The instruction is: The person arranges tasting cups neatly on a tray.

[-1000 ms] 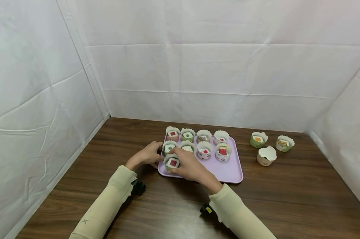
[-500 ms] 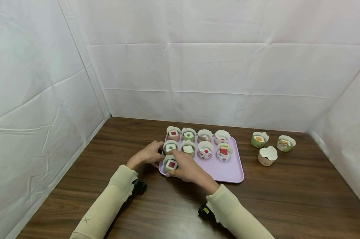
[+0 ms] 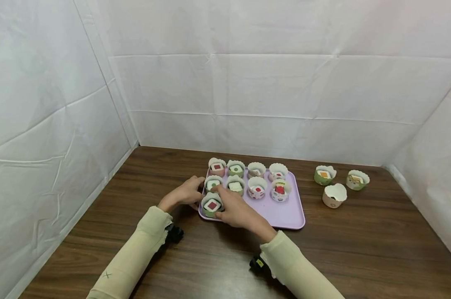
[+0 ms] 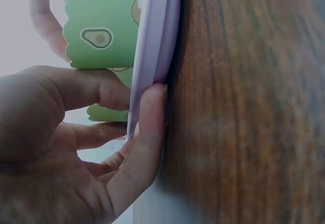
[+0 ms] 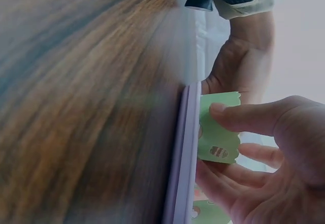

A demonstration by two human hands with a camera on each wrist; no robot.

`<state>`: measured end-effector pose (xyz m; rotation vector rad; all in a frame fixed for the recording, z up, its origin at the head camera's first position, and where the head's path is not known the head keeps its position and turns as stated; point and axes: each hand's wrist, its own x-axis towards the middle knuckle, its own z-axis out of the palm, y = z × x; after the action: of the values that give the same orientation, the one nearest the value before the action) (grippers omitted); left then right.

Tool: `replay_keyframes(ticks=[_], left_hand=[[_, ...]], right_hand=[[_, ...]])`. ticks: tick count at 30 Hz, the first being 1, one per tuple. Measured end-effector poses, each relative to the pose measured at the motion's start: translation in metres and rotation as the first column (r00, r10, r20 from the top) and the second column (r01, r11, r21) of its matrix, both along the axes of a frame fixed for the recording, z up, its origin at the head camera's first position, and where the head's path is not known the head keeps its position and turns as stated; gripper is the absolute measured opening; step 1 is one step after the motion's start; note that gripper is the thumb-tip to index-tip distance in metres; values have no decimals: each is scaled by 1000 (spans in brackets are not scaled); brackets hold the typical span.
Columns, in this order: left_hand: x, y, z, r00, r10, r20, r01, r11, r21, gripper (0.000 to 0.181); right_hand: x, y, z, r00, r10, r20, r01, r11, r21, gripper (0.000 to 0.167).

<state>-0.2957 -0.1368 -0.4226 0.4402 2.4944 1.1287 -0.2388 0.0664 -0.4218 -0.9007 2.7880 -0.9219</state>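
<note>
In the head view, a lilac tray (image 3: 281, 215) carries paper baking cups in rows, most with a small white block inside. My left hand (image 3: 186, 192) is at the tray's left edge. The left wrist view shows its thumb (image 4: 114, 92) against the rim from above and a finger underneath, gripping the tray. At the front left corner my right hand (image 3: 237, 209) holds a green paper cup (image 3: 212, 205) whose white block has a dark red square. Thumb and fingers lie on opposite sides of this cup in the right wrist view, where its base is at the tray surface.
Two green paper cups (image 3: 324, 175) (image 3: 357, 180) with white blocks and a pale pink paper cup (image 3: 334, 196) stand on the wooden table (image 3: 360, 245), right of the tray. White sheeting (image 3: 266, 91) encloses the table's back and sides.
The green cup in my right hand has shifted slightly left towards the tray's corner and turned, so its red square now sits like a diamond. My left hand stays at the tray edge.
</note>
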Motion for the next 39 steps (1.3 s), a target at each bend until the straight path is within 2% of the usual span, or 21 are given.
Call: replay_keyframes(ticks=[11,19,31,39], left_hand=[[-1,0,-2,1000,14,4,-14,1000,7,45],[0,1,-2,1000,20,3,-20,1000,7,42],[0,1,-1,1000,25,16,-25,1000,17,48],[3,1,0,999,33,16,-33,999,12,48]], right_hand=[[4,5,6,999,-1,-35,2,1000,23,65],[15,23,14,996,-22,-90,22,1000,-10,54],[20,77,17,968,-23,-250,-17,987,-158,31],[19,130,11,942,-64,-329,8,986,-168,22]])
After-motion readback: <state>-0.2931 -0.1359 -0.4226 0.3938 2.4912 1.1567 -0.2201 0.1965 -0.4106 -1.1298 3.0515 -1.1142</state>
